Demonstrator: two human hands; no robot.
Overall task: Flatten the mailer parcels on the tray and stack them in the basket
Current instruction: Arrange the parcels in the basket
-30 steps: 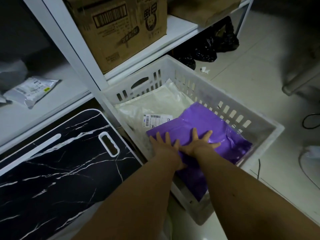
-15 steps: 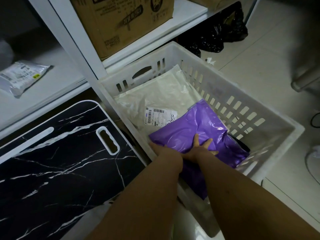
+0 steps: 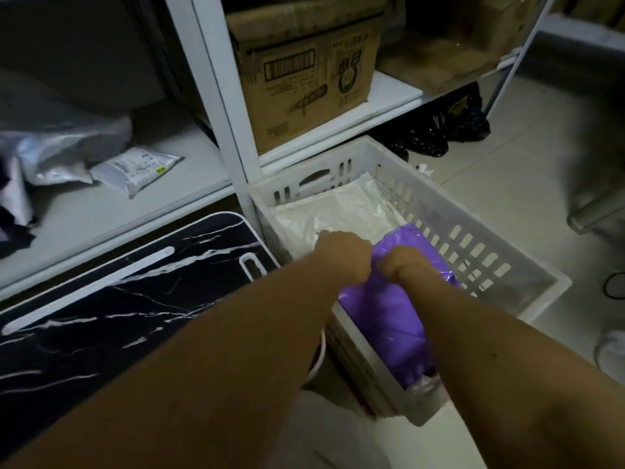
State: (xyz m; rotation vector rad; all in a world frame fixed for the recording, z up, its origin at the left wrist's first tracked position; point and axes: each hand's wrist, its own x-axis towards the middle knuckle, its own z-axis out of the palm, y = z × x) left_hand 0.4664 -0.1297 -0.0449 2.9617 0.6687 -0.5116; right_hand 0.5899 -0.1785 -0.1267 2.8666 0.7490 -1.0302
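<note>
while both forearms reach into the white basket (image 3: 480, 252) on the floor, the left hand (image 3: 341, 252) and right hand (image 3: 400, 262) sit side by side on the purple mailer (image 3: 382, 319), fingers curled down out of sight, so i cannot tell whether either grip pinches the plastic or only presses it. the purple mailer lies in the near part of the basket, over a white mailer (image 3: 351, 211) at the far end. the black marbled tray (image 3: 101, 309) lies just left of the basket. more parcels (image 3: 135, 169) rest on the shelf (image 3: 111, 211), beside a cardboard box (image 3: 304, 79).
</note>
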